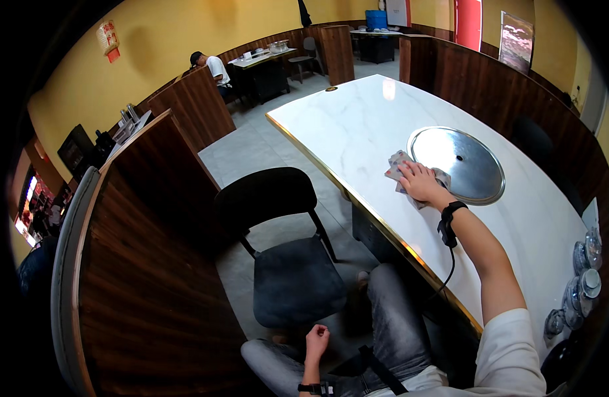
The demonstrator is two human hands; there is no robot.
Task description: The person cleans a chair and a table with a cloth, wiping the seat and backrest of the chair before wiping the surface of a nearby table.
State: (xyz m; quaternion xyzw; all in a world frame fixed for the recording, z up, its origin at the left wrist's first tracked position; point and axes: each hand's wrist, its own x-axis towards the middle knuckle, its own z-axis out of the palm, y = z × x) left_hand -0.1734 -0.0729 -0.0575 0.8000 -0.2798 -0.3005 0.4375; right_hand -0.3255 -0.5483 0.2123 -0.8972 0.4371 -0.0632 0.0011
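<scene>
My right hand presses on a patterned cloth that lies on the white marble-look table top. The cloth reaches the near left rim of a round metal lid set in the table; the lid has a small dark hole in its middle. A black band with a cable circles the right wrist. My left hand hangs above my lap, its fingers curled, with nothing seen in it. It is away from the table.
A black chair stands left of the table, beside a wooden partition. Several wrapped dish sets stand at the table's right end. Another partition runs along the far side. A person in a black cap sits in the background.
</scene>
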